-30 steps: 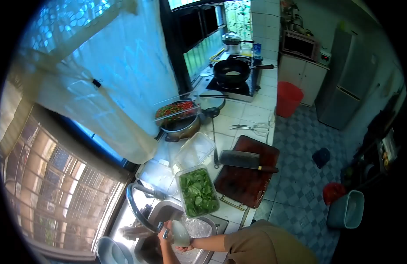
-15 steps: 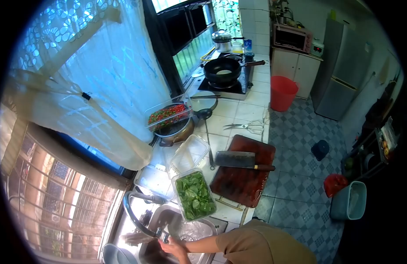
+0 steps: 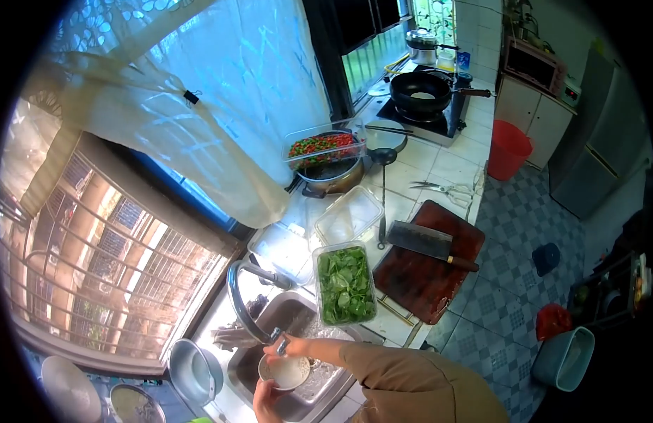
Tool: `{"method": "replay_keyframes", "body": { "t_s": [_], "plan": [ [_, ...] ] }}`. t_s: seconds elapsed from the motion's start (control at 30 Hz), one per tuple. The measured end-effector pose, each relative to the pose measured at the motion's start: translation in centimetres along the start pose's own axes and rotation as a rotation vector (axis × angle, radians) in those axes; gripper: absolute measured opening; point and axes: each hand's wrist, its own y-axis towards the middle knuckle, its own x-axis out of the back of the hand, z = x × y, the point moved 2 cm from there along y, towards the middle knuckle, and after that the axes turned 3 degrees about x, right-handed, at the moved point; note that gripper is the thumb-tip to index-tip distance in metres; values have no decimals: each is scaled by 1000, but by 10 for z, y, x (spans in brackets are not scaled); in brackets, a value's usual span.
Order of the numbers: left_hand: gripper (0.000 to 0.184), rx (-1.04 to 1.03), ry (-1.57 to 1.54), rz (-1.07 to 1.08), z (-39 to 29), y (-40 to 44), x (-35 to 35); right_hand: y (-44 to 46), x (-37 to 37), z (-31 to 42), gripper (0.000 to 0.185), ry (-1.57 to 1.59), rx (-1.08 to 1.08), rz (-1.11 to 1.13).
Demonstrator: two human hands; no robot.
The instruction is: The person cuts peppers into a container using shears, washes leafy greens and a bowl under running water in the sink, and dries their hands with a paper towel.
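My left hand (image 3: 267, 397) grips the lower-left rim of a pale bowl (image 3: 293, 375) over the sink (image 3: 263, 321). The bowl's inside faces up, with whitish content or liquid in it. My right hand (image 3: 293, 347), reaching in from the right above the bowl, has its fingers closed on the end of the curved metal faucet (image 3: 236, 299). Water glistens in the basin. Just above the sink is a clear container of green leaves (image 3: 345, 283).
Right of the leaves, a cleaver (image 3: 419, 239) lies on a brown cutting board (image 3: 404, 278). Farther up are scissors (image 3: 443, 187), a ladle (image 3: 383, 156), chopped peppers (image 3: 321, 146) over a pot and a wok (image 3: 419, 92). A metal basin (image 3: 194, 371) stands left of the sink.
The view has shifted, moving the counter rightward in the picture. My left hand has gone from the faucet to the bowl, and my right hand from the bowl to the faucet.
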Motion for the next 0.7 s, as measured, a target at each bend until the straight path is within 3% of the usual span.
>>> {"method": "replay_keyframes", "body": {
  "t_s": [0.03,0.07,0.13,0.2,0.23,0.33,0.4,0.57,0.63,0.7],
  "plan": [
    [60,-19,-1,-27,5,6,9,15,-7,-15,21,-52,172,-39],
    [61,-38,-1,-55,9,12,18,15,-4,-5,20,-181,214,-61],
    [59,187,-284,32,14,20,22,14,-2,9,20,-310,253,-83],
    [57,157,-306,20,24,26,19,12,2,11,22,-175,-142,-110],
    [55,131,-324,8,29,24,13,6,3,-6,26,379,-65,-48],
    [39,103,-277,16,26,22,-17,0,-4,-27,27,572,2,-114],
    [34,93,-305,-53,38,39,-23,-12,3,-24,27,-80,-406,-416],
    [32,24,-192,-217,40,79,-54,-33,37,46,29,-326,-357,-293],
    [34,96,-146,-130,34,82,-67,-32,46,45,9,-302,-239,-541],
    [35,50,-254,-24,19,63,-84,-27,57,34,14,-178,-187,-513]
  ]
}}
